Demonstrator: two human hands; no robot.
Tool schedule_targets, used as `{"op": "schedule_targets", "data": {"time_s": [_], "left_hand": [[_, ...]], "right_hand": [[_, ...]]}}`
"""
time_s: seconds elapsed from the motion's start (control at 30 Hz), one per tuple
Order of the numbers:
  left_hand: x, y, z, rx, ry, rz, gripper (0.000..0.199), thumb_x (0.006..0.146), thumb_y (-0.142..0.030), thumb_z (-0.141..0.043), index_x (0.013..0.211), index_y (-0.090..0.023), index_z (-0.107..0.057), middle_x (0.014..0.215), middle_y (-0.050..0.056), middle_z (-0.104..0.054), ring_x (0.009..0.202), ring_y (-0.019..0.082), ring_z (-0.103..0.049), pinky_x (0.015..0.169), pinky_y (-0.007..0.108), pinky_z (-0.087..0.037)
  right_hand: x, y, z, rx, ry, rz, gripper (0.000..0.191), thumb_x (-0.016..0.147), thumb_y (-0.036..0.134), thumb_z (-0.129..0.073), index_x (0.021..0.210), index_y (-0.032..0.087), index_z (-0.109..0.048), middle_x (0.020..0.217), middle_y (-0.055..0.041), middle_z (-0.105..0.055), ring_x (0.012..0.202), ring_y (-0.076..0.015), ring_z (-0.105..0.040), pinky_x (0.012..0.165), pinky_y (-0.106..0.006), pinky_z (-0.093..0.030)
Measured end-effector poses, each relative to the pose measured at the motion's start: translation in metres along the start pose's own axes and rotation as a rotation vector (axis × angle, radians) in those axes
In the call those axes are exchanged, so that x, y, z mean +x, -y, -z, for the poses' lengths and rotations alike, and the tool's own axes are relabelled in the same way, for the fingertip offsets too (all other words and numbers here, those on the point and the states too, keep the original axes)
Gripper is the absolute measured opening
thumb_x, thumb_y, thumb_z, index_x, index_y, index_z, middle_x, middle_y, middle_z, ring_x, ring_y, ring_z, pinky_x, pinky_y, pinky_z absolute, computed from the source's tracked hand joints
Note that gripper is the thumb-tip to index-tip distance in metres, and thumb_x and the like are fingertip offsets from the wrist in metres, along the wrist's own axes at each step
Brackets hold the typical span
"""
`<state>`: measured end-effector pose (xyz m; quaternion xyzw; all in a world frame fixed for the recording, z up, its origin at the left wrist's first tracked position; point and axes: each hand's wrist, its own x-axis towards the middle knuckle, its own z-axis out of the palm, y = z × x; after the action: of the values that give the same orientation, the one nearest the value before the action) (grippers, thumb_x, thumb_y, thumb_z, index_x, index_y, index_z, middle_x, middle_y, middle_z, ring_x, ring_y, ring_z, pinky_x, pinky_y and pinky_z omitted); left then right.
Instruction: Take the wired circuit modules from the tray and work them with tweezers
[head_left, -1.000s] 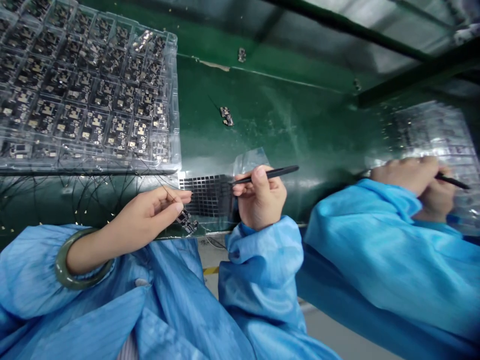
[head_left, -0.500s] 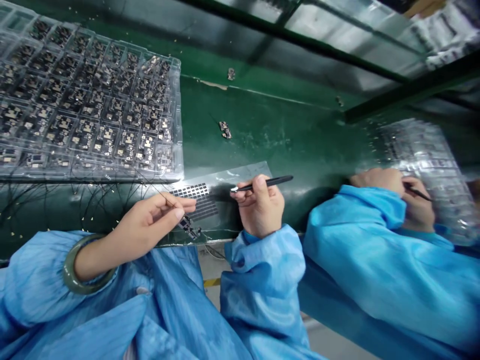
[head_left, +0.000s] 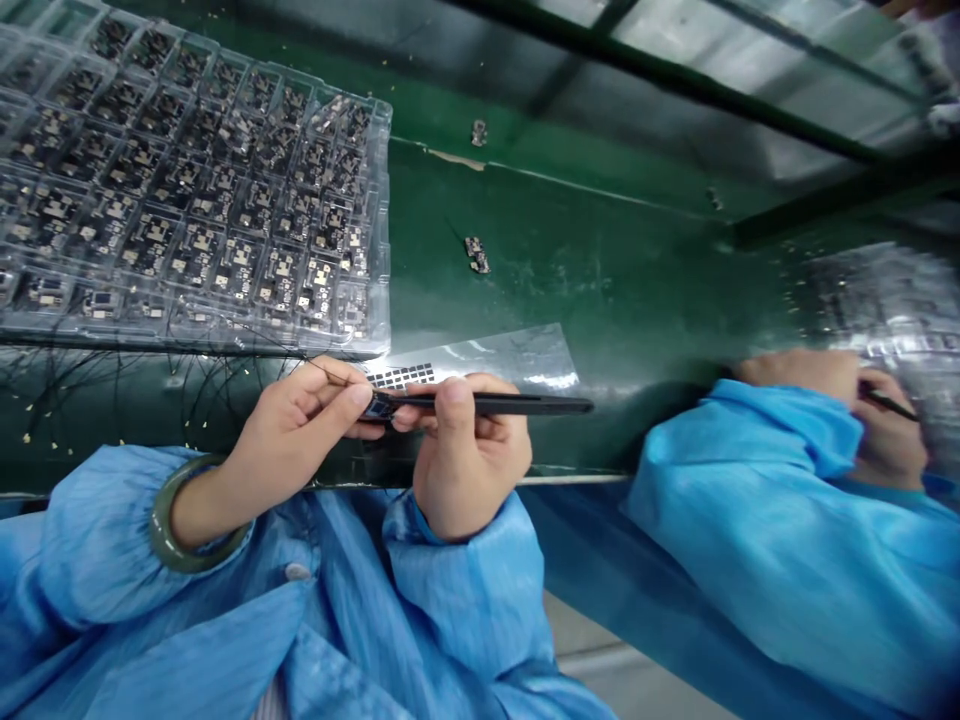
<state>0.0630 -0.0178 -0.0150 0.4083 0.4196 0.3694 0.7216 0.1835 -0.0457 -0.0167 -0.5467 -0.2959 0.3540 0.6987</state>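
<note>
So a green desk is running across the whole view, with a co-worker's blue sleeve showing on the right. A clear compartment tray is sitting on the left, holding rows of circuit boards. A clear plastic sheet with black squares is lying just right of it, partly hidden by the fingers. Both hands are curling in tight: the right hand is gripping a black tweezer-like tool, the left hand is pinching a small circuit board by the tool's tip, just in front of the sheet. Two loose boards are lying farther back
</note>
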Motion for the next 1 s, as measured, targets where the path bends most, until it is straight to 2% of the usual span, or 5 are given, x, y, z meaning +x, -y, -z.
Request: {"op": "schedule_targets", "data": {"time_s": [0.4, 0.6, 0.8, 0.93, 1.0], "left_hand": [[0.0011, 0.0025, 0.0019, -0.021, -0.007, 0.026, 0.012, 0.086, -0.03, -0.06, 0.086, -0.018, -0.061, 0.078, -0.003, -0.064, 0.075, 0.011, -0.067, 0.07, 0.025, -0.062], [0.0009, 0.0013, 0.0006, 0.009, -0.061, 0.011, 0.011, 0.085, -0.029, -0.061, 0.086, -0.017, -0.062, 0.076, -0.003, -0.063, 0.072, 0.011, -0.066, 0.068, 0.025, -0.063], [0.0011, 0.0004, 0.0002, 0.026, -0.068, 0.015, 0.011, 0.085, -0.029, -0.061, 0.084, -0.017, -0.062, 0.075, -0.004, -0.061, 0.071, 0.01, -0.064, 0.066, 0.024, -0.062], [0.0009, 0.0001, 0.001, 0.004, -0.062, 0.024, 0.012, 0.085, -0.029, -0.062, 0.084, -0.017, -0.062, 0.076, -0.003, -0.063, 0.071, 0.01, -0.064, 0.067, 0.023, -0.062], [0.001, 0.0005, 0.0016, -0.006, -0.061, 0.023, 0.013, 0.085, -0.03, -0.063, 0.084, -0.018, -0.062, 0.075, -0.003, -0.064, 0.07, 0.009, -0.064, 0.065, 0.021, -0.061]], "right_hand": [[0.0035, -0.0061, -0.0033, -0.072, -0.017, -0.001, 0.015, 0.081, 0.033, -0.066, 0.078, 0.021, -0.057, 0.064, 0.0061, -0.069, 0.044, -0.0073, -0.062, 0.044, -0.017, -0.053], [0.0032, -0.0074, -0.0072, -0.114, -0.047, 0.022, 0.017, 0.079, 0.034, -0.067, 0.076, 0.021, -0.056, 0.064, 0.0054, -0.069, 0.044, -0.0075, -0.061, 0.043, -0.018, -0.051], [-0.0027, -0.0057, -0.0085, -0.203, -0.074, 0.087, 0.016, 0.079, 0.033, -0.067, 0.078, 0.021, -0.057, 0.068, 0.0048, -0.068, 0.046, -0.0079, -0.063, 0.045, -0.019, -0.053], [-0.0051, -0.0074, -0.0039, -0.245, -0.022, 0.175, 0.009, 0.081, 0.025, -0.066, 0.083, 0.023, -0.058, 0.075, 0.0038, -0.067, 0.055, -0.0097, -0.066, 0.052, -0.023, -0.056], [-0.005, -0.0095, -0.0007, -0.267, 0.029, 0.259, 0.012, 0.08, 0.02, -0.066, 0.087, 0.025, -0.057, 0.08, 0.0031, -0.068, 0.063, -0.012, -0.068, 0.058, -0.027, -0.058]]}}
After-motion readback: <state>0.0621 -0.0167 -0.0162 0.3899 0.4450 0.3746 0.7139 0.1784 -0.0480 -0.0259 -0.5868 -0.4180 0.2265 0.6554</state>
